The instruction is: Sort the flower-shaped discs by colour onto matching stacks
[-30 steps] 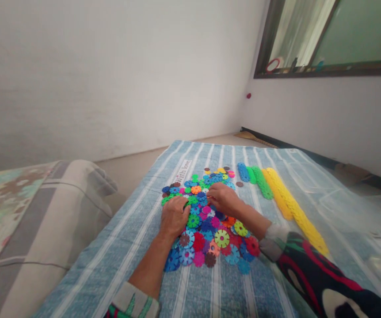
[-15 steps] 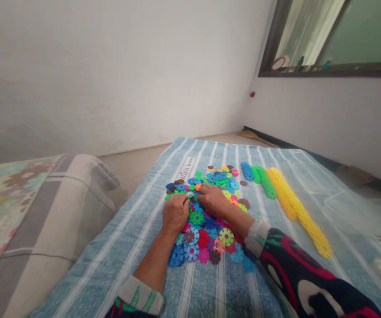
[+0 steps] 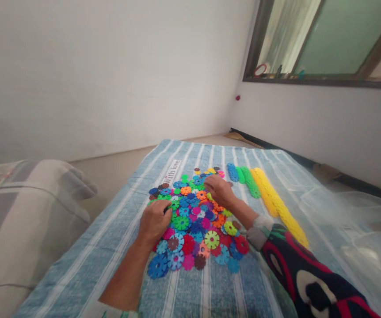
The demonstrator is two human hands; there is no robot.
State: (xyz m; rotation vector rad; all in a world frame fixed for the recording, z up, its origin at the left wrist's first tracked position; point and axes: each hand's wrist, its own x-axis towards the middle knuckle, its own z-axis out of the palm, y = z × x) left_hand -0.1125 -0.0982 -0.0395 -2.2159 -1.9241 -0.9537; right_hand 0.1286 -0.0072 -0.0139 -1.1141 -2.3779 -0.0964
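A spread pile of toothed plastic snowflake discs (image 3: 181,222) in many colours lies on a blue-and-white striped cloth (image 3: 117,229). At the pile's left edge my left hand (image 3: 154,221) rests low with its fingers curled, green discs right beside the thumb. My right hand (image 3: 219,191) is over the far right part of the pile, fingers bent down and closed, near some orange discs (image 3: 201,195). Whatever either hand grips is hidden by the fingers. To the right lie rows of discs joined by colour: a blue row (image 3: 233,172), green rows (image 3: 251,182) and long yellow rows (image 3: 288,221).
Clear plastic containers (image 3: 366,205) stand at the right side of the cloth. A grey-and-beige covered piece of furniture (image 3: 38,221) is at the left. Behind are a white wall (image 3: 111,79) and a window (image 3: 329,39) with small items on its sill.
My hands were close together over the middle of the pile; now they are apart, left hand at the left edge, right hand at the far right. The view has turned slightly right.
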